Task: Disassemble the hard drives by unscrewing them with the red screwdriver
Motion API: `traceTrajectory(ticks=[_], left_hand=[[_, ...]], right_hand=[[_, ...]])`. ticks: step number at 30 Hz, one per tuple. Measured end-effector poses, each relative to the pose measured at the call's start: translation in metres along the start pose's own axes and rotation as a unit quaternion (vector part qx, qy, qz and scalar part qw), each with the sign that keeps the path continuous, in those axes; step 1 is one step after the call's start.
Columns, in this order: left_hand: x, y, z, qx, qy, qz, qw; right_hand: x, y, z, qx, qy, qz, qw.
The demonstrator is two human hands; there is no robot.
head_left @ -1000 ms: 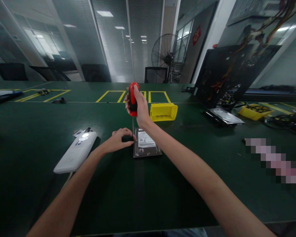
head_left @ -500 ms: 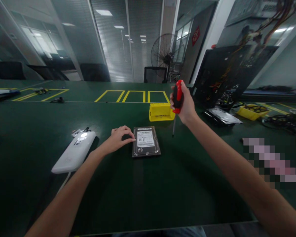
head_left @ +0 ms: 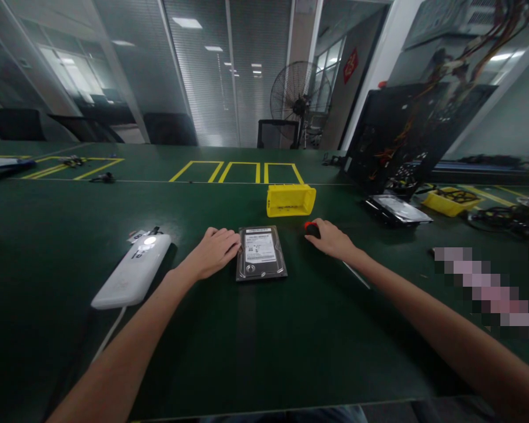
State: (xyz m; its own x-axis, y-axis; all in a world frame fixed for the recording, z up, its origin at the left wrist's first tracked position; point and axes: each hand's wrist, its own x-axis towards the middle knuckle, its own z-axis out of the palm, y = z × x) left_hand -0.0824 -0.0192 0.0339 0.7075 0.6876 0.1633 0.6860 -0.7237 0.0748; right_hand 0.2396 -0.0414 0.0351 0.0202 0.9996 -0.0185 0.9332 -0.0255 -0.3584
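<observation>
A hard drive lies flat on the green table, its white label facing up. My left hand is at its left edge, fingers curled and close together, the fingertips against the side. To the right, my right hand is low at the tabletop, closed round the red and black handle of a screwdriver. Its metal shaft points back toward me to the lower right, beneath my wrist. Part of the handle is hidden by my fingers. Behind the drive stands a yellow bin, with its open side facing me.
A white device with a cable lies at left. At right are another drive, a black computer case, a yellow tray and tangled cables. Yellow tape outlines mark the table's far side. A blurred-out patch covers something at right.
My right hand has come down from the air to the tabletop with the screwdriver, which has turned from upright to lying flat. My left fingers have closed up at the drive's edge.
</observation>
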Motion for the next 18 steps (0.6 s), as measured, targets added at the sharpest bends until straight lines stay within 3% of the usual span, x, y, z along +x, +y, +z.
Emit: traceTrajectory(ticks=[6, 8, 12, 14, 18], left_hand=[[-0.001, -0.002, 0.004, -0.026, 0.007, -0.081, 0.996], [0.0, -0.005, 0.007, -0.038, 0.002, -0.108, 0.993], [0.003, -0.01, 0.016, -0.048, 0.02, -0.127, 0.99], [0.004, -0.011, 0.019, -0.034, 0.027, -0.128, 0.991], [0.005, -0.01, 0.022, -0.009, 0.035, -0.133, 0.99]], right_hand=[[-0.004, -0.04, 0.0, -0.11, 0.091, -0.074, 0.987], [-0.008, -0.066, 0.002, -0.084, 0.129, -0.159, 0.975], [-0.014, -0.122, 0.02, -0.026, 0.08, -0.332, 0.939], [-0.012, -0.14, 0.03, -0.041, 0.089, -0.36, 0.928], [-0.004, -0.147, 0.041, -0.028, 0.084, -0.329, 0.94]])
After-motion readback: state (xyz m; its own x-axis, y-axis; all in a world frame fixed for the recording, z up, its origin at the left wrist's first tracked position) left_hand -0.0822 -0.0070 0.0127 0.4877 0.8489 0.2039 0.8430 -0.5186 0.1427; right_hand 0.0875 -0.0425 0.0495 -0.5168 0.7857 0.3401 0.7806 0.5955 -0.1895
